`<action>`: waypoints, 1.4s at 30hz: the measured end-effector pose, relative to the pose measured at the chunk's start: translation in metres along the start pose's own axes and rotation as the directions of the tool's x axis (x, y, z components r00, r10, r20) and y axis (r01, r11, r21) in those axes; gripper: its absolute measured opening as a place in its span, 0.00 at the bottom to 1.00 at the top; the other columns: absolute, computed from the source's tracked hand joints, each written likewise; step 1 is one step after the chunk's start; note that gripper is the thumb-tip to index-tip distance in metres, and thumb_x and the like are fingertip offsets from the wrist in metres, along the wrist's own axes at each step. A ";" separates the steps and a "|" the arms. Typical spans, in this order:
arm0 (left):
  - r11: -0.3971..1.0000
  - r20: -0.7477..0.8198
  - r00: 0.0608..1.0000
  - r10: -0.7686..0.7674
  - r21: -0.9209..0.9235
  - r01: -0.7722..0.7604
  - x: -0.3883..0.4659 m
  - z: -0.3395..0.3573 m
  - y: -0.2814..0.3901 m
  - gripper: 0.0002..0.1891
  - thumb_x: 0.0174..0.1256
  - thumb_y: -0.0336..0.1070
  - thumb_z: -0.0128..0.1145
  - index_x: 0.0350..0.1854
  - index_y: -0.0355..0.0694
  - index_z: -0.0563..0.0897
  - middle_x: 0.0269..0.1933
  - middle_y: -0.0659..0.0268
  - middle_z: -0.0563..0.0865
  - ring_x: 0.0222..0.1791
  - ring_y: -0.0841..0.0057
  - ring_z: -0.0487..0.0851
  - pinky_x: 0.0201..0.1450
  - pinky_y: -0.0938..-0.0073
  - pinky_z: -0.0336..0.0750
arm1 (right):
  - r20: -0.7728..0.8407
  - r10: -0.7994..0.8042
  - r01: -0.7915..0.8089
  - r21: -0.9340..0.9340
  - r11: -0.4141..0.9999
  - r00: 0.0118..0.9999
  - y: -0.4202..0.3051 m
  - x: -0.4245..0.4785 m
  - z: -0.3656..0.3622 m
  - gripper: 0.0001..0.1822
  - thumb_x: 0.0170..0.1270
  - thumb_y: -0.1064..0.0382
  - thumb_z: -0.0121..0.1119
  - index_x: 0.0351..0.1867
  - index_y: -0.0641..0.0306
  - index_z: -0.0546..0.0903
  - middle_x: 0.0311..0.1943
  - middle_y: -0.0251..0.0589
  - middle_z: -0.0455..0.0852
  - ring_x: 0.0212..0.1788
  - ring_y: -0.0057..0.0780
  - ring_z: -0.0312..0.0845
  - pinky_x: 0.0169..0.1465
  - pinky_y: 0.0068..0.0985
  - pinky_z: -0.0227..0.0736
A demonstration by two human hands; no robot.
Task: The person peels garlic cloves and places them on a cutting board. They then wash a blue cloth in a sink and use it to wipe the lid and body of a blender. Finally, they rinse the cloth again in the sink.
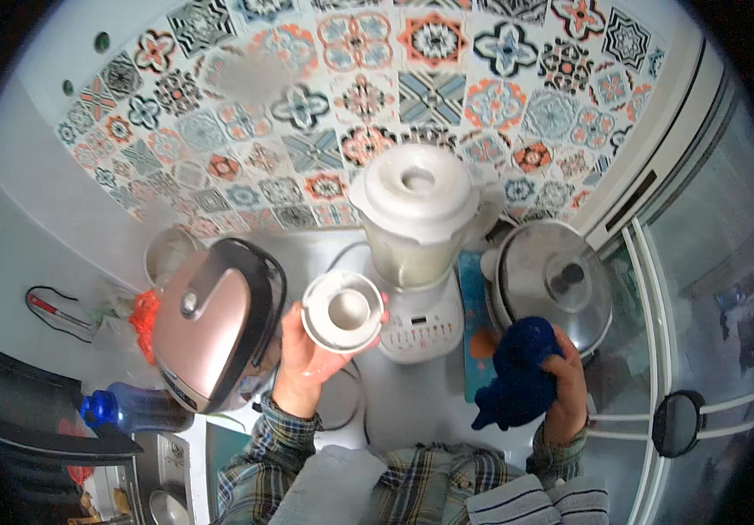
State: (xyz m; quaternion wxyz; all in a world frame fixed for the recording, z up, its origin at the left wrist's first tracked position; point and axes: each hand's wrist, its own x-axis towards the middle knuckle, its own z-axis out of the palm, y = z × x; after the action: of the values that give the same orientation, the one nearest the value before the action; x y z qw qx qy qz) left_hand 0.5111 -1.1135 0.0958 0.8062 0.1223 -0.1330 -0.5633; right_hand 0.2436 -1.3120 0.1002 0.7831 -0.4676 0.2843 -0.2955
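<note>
My left hand [321, 357] holds a round white plastic cap with a hollow centre [342, 311], its opening facing up, in front of a white blender base [420, 331]. On that base stands a blender jar [409, 252] under a white lid [418, 184] that has a round hole at its top. A dark blue cloth [522, 374] hangs bunched in my right hand [567, 384], beside a lidded metal pot. My two hands are well apart.
A pink and black rice cooker [203, 328] stands at left, near a blue-capped bottle [140, 408]. At right are a pot with a glass lid [551, 282], a teal board [475, 367] and a glass door frame [642, 328]. A patterned tile wall [363, 98] rises behind.
</note>
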 end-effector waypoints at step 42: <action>-0.353 0.338 0.815 0.470 0.919 -0.178 0.125 0.055 0.033 0.54 0.35 0.44 0.77 0.65 0.27 0.59 0.57 0.45 0.73 0.60 0.52 0.71 0.62 0.59 0.66 | 0.961 -0.041 0.959 -0.276 -0.070 0.273 -0.111 0.247 0.174 0.21 0.47 0.79 0.52 0.40 0.55 0.85 0.43 0.37 0.84 0.47 0.39 0.78 0.50 0.31 0.73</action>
State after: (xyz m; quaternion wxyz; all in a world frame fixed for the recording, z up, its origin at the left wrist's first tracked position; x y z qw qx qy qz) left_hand 0.5619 -1.2230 0.1687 0.5336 0.7044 -0.4671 0.0309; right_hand 0.5113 -1.4367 0.2284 0.1442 -0.9553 -0.1965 -0.1674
